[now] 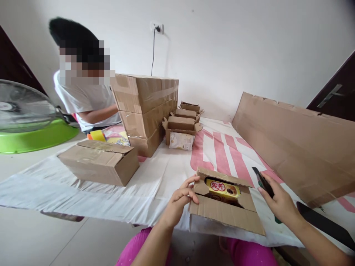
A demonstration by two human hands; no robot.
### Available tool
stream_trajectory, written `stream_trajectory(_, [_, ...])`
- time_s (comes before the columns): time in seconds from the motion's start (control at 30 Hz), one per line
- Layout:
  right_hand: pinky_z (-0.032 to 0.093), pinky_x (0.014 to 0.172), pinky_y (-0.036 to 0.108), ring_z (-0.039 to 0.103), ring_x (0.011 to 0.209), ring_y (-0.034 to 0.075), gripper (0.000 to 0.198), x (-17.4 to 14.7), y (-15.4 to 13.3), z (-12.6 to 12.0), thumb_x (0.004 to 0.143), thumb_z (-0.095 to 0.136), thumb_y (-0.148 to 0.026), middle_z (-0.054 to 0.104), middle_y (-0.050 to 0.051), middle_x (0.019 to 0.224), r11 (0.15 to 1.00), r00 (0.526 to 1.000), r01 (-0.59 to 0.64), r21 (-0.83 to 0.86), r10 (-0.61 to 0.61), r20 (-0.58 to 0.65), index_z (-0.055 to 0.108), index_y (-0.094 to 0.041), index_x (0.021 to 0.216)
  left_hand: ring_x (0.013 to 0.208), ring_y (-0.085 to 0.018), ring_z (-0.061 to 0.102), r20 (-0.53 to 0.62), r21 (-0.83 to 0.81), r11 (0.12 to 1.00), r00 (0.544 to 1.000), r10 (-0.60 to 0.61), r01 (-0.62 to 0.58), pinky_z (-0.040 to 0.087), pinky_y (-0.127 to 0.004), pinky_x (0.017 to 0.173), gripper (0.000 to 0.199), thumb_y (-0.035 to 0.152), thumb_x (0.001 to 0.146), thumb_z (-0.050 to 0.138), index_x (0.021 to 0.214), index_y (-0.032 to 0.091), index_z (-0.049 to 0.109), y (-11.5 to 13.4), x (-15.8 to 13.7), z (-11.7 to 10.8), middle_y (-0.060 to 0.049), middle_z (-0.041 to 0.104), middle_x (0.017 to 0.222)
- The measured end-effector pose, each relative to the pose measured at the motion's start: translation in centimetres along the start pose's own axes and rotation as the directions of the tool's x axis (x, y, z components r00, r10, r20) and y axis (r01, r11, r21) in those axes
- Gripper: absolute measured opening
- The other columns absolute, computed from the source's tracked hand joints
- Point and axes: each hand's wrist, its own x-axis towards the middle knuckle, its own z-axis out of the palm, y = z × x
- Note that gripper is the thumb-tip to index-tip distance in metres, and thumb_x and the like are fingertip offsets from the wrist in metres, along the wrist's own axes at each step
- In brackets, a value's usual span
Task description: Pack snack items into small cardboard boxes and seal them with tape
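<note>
On the table point(158, 188), left hand point(179, 199) holds a box point(224, 212), right hand point(281, 203) grips a knife point(260, 179); opening seems underway, flaps point(247, 199) likely need spreading.

left fingers point(189, 193) touch a carton point(227, 217), right fingers point(271, 183) grip a cutter point(263, 183).

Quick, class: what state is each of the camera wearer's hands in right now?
Left hand: open, resting against the carton.
Right hand: closed, holding a cutter knife.
</note>
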Motion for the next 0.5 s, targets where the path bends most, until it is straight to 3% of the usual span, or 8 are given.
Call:
stream_trajectory(0.07, [0.055,0.087,0.041,0.064,0.109,0.026,0.045,-0.9,1.5,2.4,0.092,0.044,-0.041,0.065,0.013,0.122,0.997,0.997,-0.077,0.009,0.077,-0.020,0.049,-0.019,0.131,0.120,-0.032,0.054,-0.098,-0.054,0.998,0.995,-0.017,0.012,0.041,-0.048,0.102,0.021,0.037,0.078,0.062,0.072,0.020,0.072,-0.7,0.1,-0.2,-0.012,0.057,0.131])
stream_trajectory(0.13, [0.057,0.080,0.041,0.068,0.100,0.026,0.040,-2.2,2.8,4.8,0.089,0.044,-0.037,0.069,0.011,0.111,0.998,0.996,-0.058,0.028,0.056,0.068,0.055,-0.020,0.124,0.114,-0.029,0.056,-0.250,-0.094,0.995,0.966,-0.065,0.043,0.045,-0.042,0.095,0.021,0.039,0.074,0.066,0.081,0.019,0.069,-1.5,0.4,-0.3,-0.012,0.059,0.124])
stream_trajectory(0.23, [0.058,0.073,0.039,0.070,0.090,0.026,0.036,-4.1,4.2,7.4,0.082,0.047,-0.028,0.072,0.007,0.097,0.997,0.976,0.042,0.062,-0.054,0.209,0.063,-0.021,0.114,0.102,-0.024,0.059,-0.454,-0.153,0.981,0.874,-0.175,0.117,0.045,-0.035,0.084,0.027,0.043,0.070,0.066,0.083,0.019,0.064,-2.2,1.0,-0.4,-0.009,0.064,0.106])
stream_trajectory(0.3, [0.058,0.076,0.040,0.070,0.091,0.027,0.033,-4.5,4.6,7.9,0.079,0.050,-0.026,0.072,0.008,0.095,0.992,0.969,0.092,0.083,-0.108,0.222,0.066,-0.021,0.107,0.093,-0.021,0.059,-0.515,-0.195,0.970,0.827,-0.225,0.142,0.044,-0.032,0.079,0.030,0.047,0.070,0.065,0.081,0.019,0.061,-2.2,1.2,-0.4,-0.006,0.063,0.095])
stream_trajectory(0.37, [0.057,0.079,0.043,0.069,0.093,0.029,0.029,-3.7,4.5,7.1,0.080,0.052,-0.031,0.072,0.010,0.098,0.992,0.983,0.063,0.109,-0.081,0.165,0.067,-0.021,0.102,0.084,-0.018,0.057,-0.506,-0.205,0.970,0.834,-0.220,0.132,0.042,-0.029,0.075,0.032,0.050,0.071,0.063,0.080,0.019,0.059,-1.8,1.2,-0.2,-0.003,0.061,0.086])
stream_trajectory(0.43, [0.058,0.076,0.045,0.069,0.091,0.030,0.030,-2.2,3.8,5.3,0.083,0.051,-0.041,0.071,0.011,0.098,0.987,0.995,-0.066,0.149,0.054,0.080,0.066,-0.020,0.098,0.073,-0.014,0.053,-0.436,-0.171,0.979,0.882,-0.177,0.112,0.040,-0.027,0.069,0.033,0.051,0.071,0.065,0.079,0.019,0.058,-1.1,1.0,0.1,0.000,0.056,0.076])
stream_trajectory(0.5, [0.059,0.072,0.042,0.069,0.083,0.027,0.034,-0.7,2.2,3.0,0.085,0.051,-0.049,0.071,0.009,0.093,0.948,0.976,-0.212,0.240,0.216,0.009,0.064,-0.021,0.100,0.066,-0.013,0.048,-0.375,-0.088,0.990,0.918,-0.132,0.106,0.038,-0.026,0.064,0.035,0.049,0.067,0.072,0.080,0.020,0.058,-0.5,0.6,0.2,0.003,0.051,0.069])
